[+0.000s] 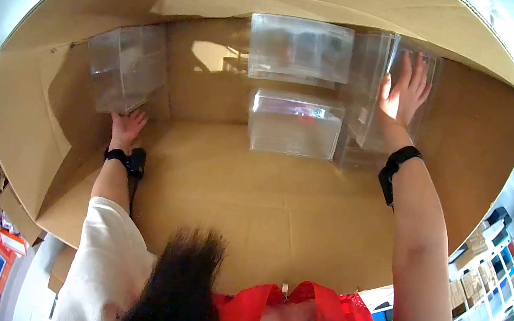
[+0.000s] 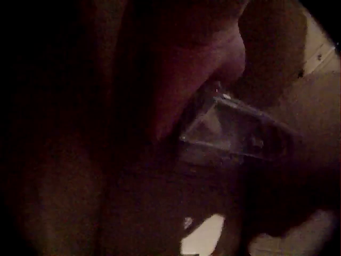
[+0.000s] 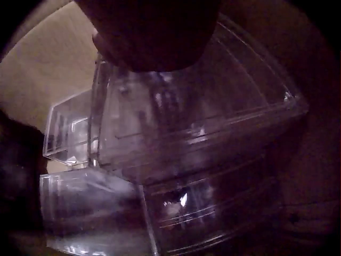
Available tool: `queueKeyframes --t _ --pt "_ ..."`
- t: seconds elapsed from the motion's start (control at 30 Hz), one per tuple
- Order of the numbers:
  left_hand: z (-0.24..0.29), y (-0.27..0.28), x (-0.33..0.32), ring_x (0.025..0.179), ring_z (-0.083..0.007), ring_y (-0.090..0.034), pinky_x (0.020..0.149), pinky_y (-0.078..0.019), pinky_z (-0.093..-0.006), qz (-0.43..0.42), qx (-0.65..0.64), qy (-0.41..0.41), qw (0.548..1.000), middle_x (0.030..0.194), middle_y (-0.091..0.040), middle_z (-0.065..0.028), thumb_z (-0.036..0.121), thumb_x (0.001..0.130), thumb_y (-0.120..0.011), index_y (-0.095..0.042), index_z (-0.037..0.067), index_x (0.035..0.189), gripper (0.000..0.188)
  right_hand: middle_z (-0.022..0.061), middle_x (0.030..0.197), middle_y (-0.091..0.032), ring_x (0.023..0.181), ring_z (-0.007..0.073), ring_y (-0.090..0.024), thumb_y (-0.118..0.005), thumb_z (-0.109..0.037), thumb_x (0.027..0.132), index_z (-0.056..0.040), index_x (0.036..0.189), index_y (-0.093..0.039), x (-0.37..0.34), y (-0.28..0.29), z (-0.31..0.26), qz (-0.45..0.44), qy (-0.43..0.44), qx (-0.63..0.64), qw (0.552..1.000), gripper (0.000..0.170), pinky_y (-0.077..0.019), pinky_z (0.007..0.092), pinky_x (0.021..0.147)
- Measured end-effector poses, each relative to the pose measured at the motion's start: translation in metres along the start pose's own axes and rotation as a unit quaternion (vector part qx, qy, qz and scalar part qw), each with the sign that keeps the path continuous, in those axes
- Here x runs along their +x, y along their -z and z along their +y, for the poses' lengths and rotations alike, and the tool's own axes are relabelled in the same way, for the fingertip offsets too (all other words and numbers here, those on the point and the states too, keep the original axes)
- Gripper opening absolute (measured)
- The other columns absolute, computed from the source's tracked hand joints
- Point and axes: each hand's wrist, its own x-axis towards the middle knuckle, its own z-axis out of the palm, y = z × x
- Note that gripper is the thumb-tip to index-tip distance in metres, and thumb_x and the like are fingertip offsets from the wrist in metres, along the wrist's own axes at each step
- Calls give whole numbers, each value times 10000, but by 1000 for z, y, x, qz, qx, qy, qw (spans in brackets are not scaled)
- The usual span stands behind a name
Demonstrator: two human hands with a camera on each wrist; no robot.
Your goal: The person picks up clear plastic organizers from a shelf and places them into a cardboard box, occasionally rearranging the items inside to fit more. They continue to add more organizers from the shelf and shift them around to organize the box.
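Inside a large cardboard box [image 1: 231,190] are several clear plastic boxes. At the left wall stands one clear plastic box [image 1: 127,64], tilted in the head view. My left hand [image 1: 126,128] is at its near lower edge, fingers spread and fingertips overlapping that edge. The left wrist view is dark, with a clear corner [image 2: 224,128] beside the hand. On the right, my right hand [image 1: 405,93] lies with straight, spread fingers over the upper face of another clear box [image 1: 369,77]. In the right wrist view this box [image 3: 160,117] sits above other clear boxes.
Two more clear boxes, one at the back [image 1: 299,52] and one nearer [image 1: 295,126], stand left of the right-hand stack. Tall cardboard walls [image 1: 478,136] surround the boxes. Shelving [image 1: 487,287] shows outside at the right.
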Motion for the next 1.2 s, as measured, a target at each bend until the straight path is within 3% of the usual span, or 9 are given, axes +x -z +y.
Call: queueKeyframes --t 0.17,0.27,0.33,0.57,0.67,0.73,0.93,1.03,1.2 --pt "-19 -32 16 1276 -307 -248 1051 -190 -463 41 -116 -99 987 1405 -256 -110 560 824 -489 -240 118 1369 745 68 1437 -232 1329 271 -198 -392 -478 844 -208 1348 -317 0 0 -1 2 -2 -3 1000 577 -125 570 1047" --pt "-22 -33 13 1143 -285 -355 993 -270 -455 -26 -164 -136 977 1288 -381 -91 466 805 -568 -400 103 1244 594 66 1437 -234 1326 274 -201 -393 -477 846 -207 1345 -320 0 -2 2 7 1 -8 1000 571 -124 571 1047" --pt "-20 -46 -10 1108 -273 -373 963 -311 -452 -16 -161 -126 979 1252 -406 -88 419 792 -609 -422 101 1215 561 67 1438 -229 1325 274 -202 -391 -476 849 -209 1344 -320 0 -1 0 3 1 -4 1000 567 -122 572 1047" --pt "10 -40 -68 1058 -252 -398 878 -416 -410 -31 -70 -104 992 1187 -437 -75 339 793 -649 -448 122 1182 488 65 1433 -229 1323 266 -207 -471 -405 820 -212 1338 -327 0 5 -3 -6 -10 -11 1000 571 -143 574 1047" --pt "26 -29 -91 1044 -245 -410 864 -431 -401 -12 -77 -57 995 1181 -440 -70 363 800 -638 -447 141 1185 483 69 1430 -235 1322 267 -207 -496 -386 810 -218 1334 -336 2 6 -5 -11 -18 -4 1000 573 -144 582 1042" --pt "41 -25 -110 1109 -267 -404 926 -396 -418 -15 7 -26 1000 1237 -425 -84 384 816 -606 -422 124 1229 522 73 1422 -246 1322 262 -208 -499 -381 804 -215 1328 -348 3 5 -7 -3 -21 12 1000 570 -145 594 1036" --pt "45 -66 -148 1237 -319 -340 1034 -290 -482 -54 154 -8 987 1339 -363 -136 383 852 -539 -347 53 1302 590 84 1412 -263 1324 258 -206 -492 -376 805 -198 1327 -350 2 12 -9 -23 -38 36 998 570 -128 593 1041" --pt "18 -129 -160 1229 -333 -360 1039 -290 -502 -116 292 -9 949 1331 -376 -168 357 883 -483 -315 22 1317 573 79 1416 -257 1325 249 -204 -484 -381 808 -193 1324 -348 1 12 -8 -19 -36 37 999 566 -137 596 1037" --pt "-46 -197 -126 1228 -321 -366 1042 -318 -462 -198 320 64 924 1321 -383 -166 288 917 -432 -293 -16 1309 515 64 1421 -255 1324 244 -210 -491 -374 804 -214 1329 -342 2 12 -8 -23 -37 23 999 569 -138 583 1041"
